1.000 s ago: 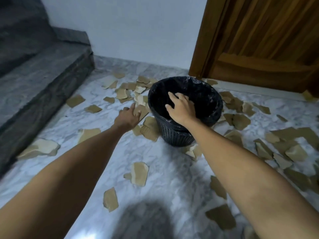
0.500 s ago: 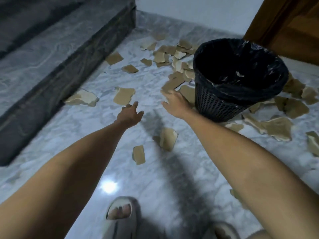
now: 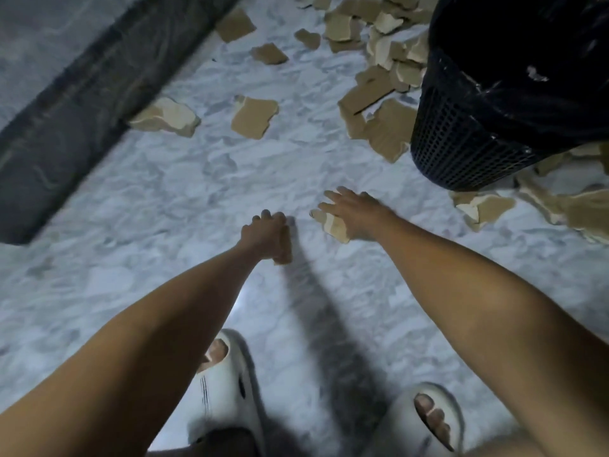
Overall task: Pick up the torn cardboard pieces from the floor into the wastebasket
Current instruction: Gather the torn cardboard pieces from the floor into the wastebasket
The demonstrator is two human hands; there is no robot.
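Cardboard piece (image 3: 333, 225) under spread right hand (image 3: 354, 214); left hand (image 3: 267, 234) seemingly grips another.

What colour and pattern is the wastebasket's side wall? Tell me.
Black, in a fine grid of small holes, on the wastebasket; seen in the head view.

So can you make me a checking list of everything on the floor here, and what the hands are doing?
Surface: pale marble floor, strewn with scraps.
Job's things: torn cardboard pieces lie mostly up near the black wastebasket, which stands upright with a black liner.
Clutter: nothing seen beyond the scraps.
Hands: left hand curled on a small cardboard piece; right hand, fingers spread, lies over another scrap.
Cables: nothing seen.
Surroundings: dark stone step; white slippers.
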